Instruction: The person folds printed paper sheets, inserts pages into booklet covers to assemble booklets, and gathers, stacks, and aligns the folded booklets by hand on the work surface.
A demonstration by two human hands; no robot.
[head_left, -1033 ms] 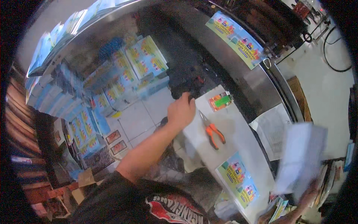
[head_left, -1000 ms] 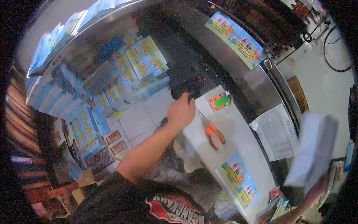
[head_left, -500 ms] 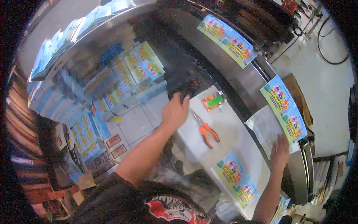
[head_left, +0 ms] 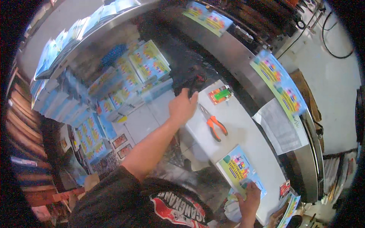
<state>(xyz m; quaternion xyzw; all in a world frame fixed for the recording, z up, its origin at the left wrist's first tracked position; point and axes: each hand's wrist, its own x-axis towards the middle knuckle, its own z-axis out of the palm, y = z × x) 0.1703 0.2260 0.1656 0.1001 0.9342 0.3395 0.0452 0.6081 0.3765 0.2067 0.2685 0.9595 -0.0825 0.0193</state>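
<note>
My left hand [head_left: 182,108] reaches to the far corner of the white table [head_left: 243,125], its fingers curled at a black machine part [head_left: 195,81]; shadow hides what exactly they grip. Nearer, my right hand [head_left: 249,199] has its thumb and fingers closed on the near end of a blue-and-yellow printed booklet [head_left: 235,167], which lies on the table with cartoon figures on its cover. Between the hands lie pliers [head_left: 216,128] with orange and black handles, jaws pointing away. Beyond them rests a green lighter [head_left: 223,94] on a small orange packet [head_left: 217,95].
A curved metal rail [head_left: 247,60] runs along the right, carrying a moving printed booklet [head_left: 279,81] and another farther off [head_left: 207,18]. A grey-white sheet [head_left: 283,127] hangs beside it. Stacked booklets [head_left: 150,62] stand at the left, with more standing along the upper-left ledge [head_left: 76,30].
My right hand has moved from the rail to the booklet on the table. Booklets on the rail have shifted away and to the left. My left hand stays at the black part.
</note>
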